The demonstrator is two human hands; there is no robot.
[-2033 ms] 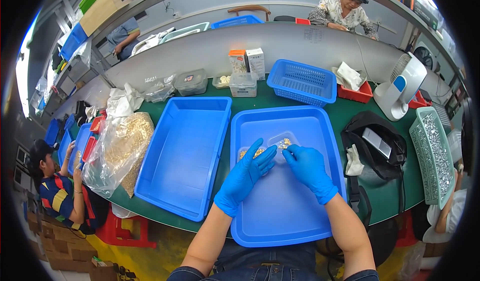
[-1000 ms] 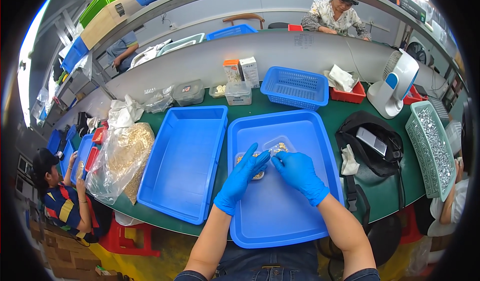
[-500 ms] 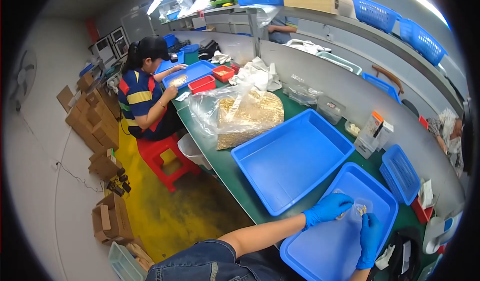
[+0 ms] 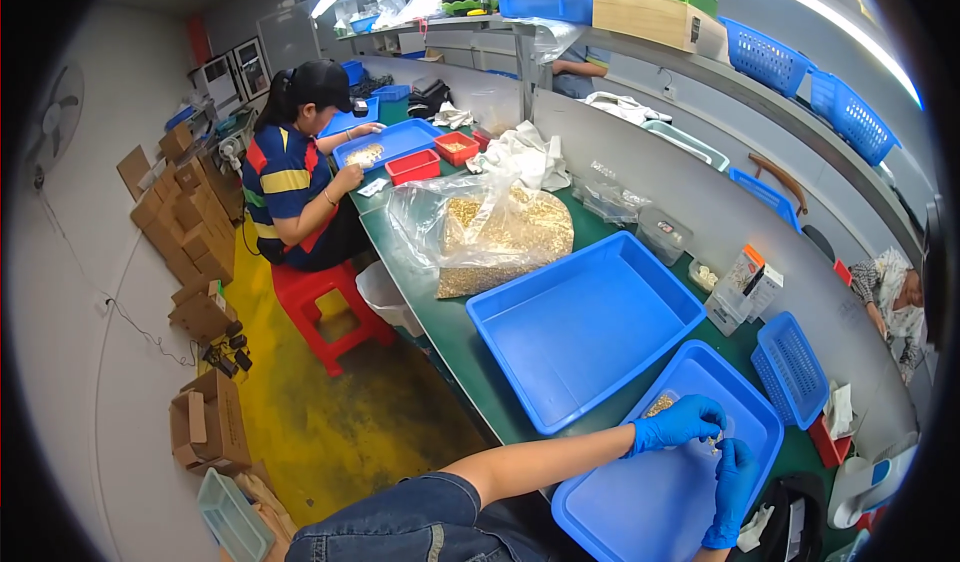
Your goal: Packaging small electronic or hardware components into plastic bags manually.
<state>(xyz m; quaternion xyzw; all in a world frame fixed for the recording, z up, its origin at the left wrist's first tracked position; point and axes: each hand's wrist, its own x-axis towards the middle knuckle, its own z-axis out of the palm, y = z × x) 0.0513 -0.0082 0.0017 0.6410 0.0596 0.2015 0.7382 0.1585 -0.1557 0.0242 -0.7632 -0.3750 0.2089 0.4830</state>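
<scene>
Both my hands wear blue gloves and are close together over a shallow blue tray [image 4: 610,524]. My left hand [image 4: 680,423] is closed, its fingertips bent down and pinched near the right hand. My right hand [image 4: 734,484] is closed too, fingertips almost meeting the left ones. Between them shows a small glinting piece, mostly covered by the fingers, possibly part of a little clear bag. Small gold-coloured pieces [image 4: 660,405] lie in the tray beyond my left wrist.
A larger blue tray [image 4: 585,327] stands to the left. Beyond it lies a big clear bag of gold-coloured pieces [image 4: 510,237]. A blue basket [image 4: 790,367] leans at the right. A co-worker [image 4: 300,177] sits on a red stool [image 4: 325,312] at the far left.
My hands have come closer together, the left moving right toward the right hand. The small clear bag seen between them before is now mostly hidden by fingers. The view has shifted slightly.
</scene>
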